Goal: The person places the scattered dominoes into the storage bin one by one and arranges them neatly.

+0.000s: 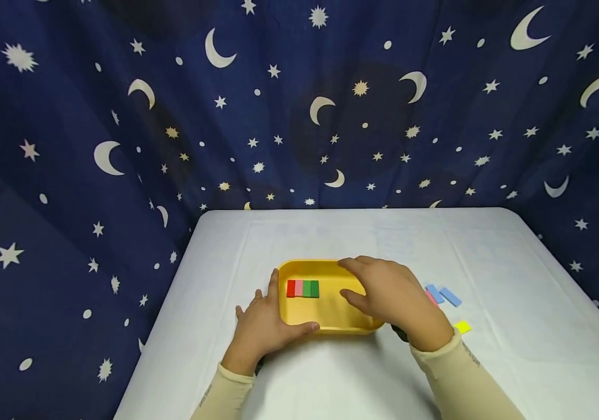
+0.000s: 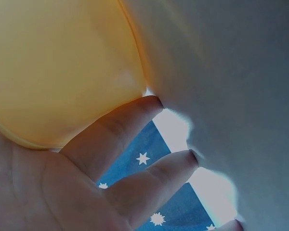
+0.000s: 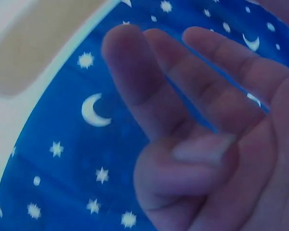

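A yellow tray (image 1: 338, 315) sits on the white table. Inside it, toward the left, a red piece (image 1: 291, 289), a pink piece (image 1: 299, 289), a light green piece (image 1: 307, 289) and a dark green piece (image 1: 314, 289) lie side by side in a row. My left hand (image 1: 264, 328) rests against the tray's left front corner, thumb along the front rim; in the left wrist view its fingers (image 2: 118, 127) are extended beside the yellow wall. Over the tray's right end is my right hand (image 1: 391, 291), fingers spread and holding nothing, hiding part of that end.
To the right of the tray, two blue pieces (image 1: 451, 297), a partly hidden pink piece (image 1: 432, 298) and a yellow piece (image 1: 463, 327) lie on the white table (image 1: 515, 280). A dark blue curtain (image 1: 289, 128) with moons and stars hangs behind and beside the table.
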The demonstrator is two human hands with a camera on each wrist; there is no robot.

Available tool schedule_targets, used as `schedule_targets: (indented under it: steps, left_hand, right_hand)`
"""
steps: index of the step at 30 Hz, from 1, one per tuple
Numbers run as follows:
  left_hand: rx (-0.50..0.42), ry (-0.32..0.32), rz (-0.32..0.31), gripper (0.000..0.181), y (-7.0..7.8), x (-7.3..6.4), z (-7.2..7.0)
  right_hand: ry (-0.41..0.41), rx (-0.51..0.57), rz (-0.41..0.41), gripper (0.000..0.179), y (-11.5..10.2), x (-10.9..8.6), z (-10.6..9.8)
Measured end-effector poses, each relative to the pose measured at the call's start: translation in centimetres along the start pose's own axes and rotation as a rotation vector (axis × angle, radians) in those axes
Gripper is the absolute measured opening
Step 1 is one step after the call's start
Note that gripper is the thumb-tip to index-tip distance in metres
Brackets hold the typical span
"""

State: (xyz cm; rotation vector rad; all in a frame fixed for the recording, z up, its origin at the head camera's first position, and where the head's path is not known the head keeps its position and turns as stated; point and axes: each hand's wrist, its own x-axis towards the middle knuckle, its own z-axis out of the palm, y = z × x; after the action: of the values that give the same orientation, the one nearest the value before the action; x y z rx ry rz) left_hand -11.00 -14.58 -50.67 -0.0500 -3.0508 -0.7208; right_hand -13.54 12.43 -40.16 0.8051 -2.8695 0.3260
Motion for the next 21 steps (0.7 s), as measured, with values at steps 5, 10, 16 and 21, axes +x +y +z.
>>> schedule_targets:
  steps: [5, 10, 16, 21]
  left_hand:
    - [-0.005, 0.004, 0.004, 0.151, 0.0, -0.1, 0.1]
    - [-0.006, -0.001, -0.002, 0.152, 0.0, -0.2, 0.1]
    - [-0.004, -0.01, -0.008, 0.151, 0.0, -0.3, 0.0]
    - [-0.001, -0.004, -0.005, 0.151, 0.1, -0.4, 0.2]
  right_hand:
    - [0.085, 0.031, 0.042, 0.055, 2.1, -3.0, -0.6]
    - [0.152, 0.045, 0.091, 0.05, 4.9, -5.5, -0.4]
    - [0.24, 0.069, 0.156, 0.042, 7.9, -7.9, 1.9]
    - [0.313, 0.078, 0.176, 0.036, 10.1, -8.7, 3.7]
